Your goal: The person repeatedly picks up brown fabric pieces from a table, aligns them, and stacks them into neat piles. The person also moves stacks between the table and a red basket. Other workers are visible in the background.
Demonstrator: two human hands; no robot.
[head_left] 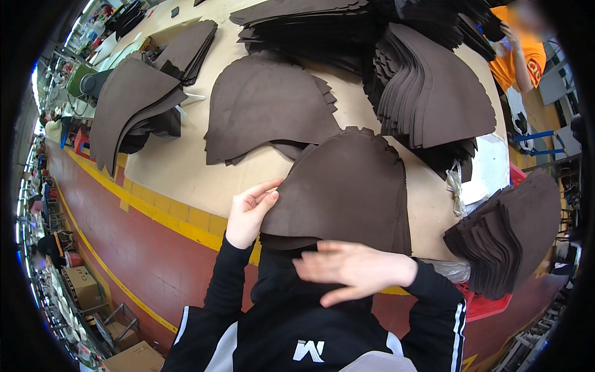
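A stack of dark brown, dome-shaped cut pieces (pixel 341 192), leather-like with notched rims, lies at the table's near edge in front of me. My left hand (pixel 248 214) is at the left edge of this stack, thumb and fingers closed on the border of the top piece. Below the stack's near edge, my right hand (pixel 353 270) is held flat in front of my body, fingers stretched out and slightly smeared by motion. Nothing shows in it. Just beyond, another pile of brown pieces (pixel 266 105) partly lies under the front stack.
More brown piles lie at the left (pixel 130 99), the far right (pixel 434 87) and the back (pixel 304 25) of the table (pixel 186 180). A fanned pile (pixel 508 235) rests over a red crate (pixel 489 307) at my right. Someone in an orange shirt (pixel 520 49) is at the far right.
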